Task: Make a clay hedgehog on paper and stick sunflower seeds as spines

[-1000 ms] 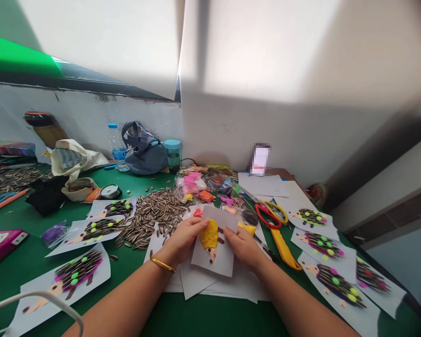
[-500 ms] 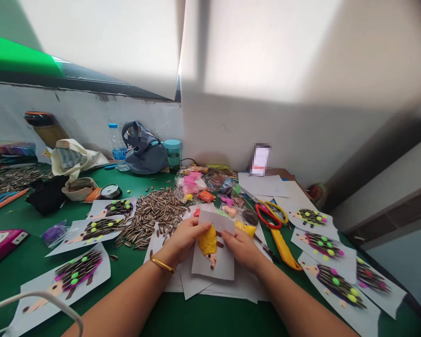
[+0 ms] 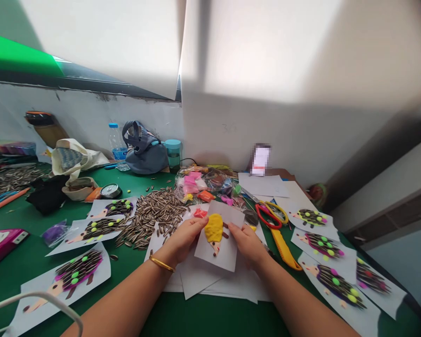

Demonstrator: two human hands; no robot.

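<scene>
Between my two hands I hold a white paper card (image 3: 205,257) by its left and right edges. On it is a clay hedgehog (image 3: 214,229) with a yellow body, a pale face with a dark nose pointing toward me, and brown feet on the right. My left hand (image 3: 187,236), with a gold bangle at the wrist, pinches the left edge. My right hand (image 3: 247,241) grips the right edge beside the brown feet. Under the card lie several white sheets (image 3: 199,281). A pile of sunflower seeds (image 3: 157,210) sits left of the sheets.
Red-handled scissors (image 3: 266,215) and a yellow cutter (image 3: 286,250) lie to the right. Finished hedgehog cards (image 3: 323,245) line both sides. Bags of coloured clay (image 3: 192,182) are behind the hands. A white cable (image 3: 49,295) curves at the lower left.
The card has moved slightly right and up and tilted, uncovering red clay behind it. My left fingers have shifted off the yellow body to the card's edge.
</scene>
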